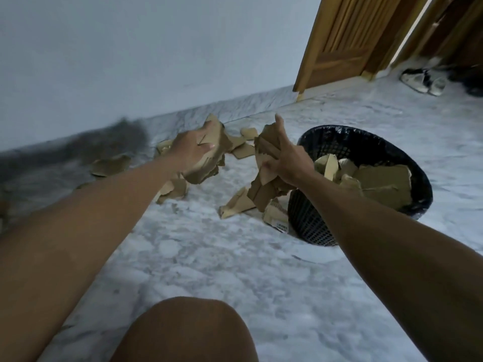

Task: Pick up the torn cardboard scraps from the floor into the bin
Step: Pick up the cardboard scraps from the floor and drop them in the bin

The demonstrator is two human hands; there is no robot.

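Both hands full: left hand clamps a wad of torn brown cardboard scraps, right hand grips a jagged bundle just left of the black mesh bin. More ragged scraps lie inside the bin and on the marble floor left of it.

A home: marble floor, wooden door, shoes.

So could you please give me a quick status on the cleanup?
Left grip and right grip each hold scraps. Bin part full. More scraps on floor, none blocking the bin.
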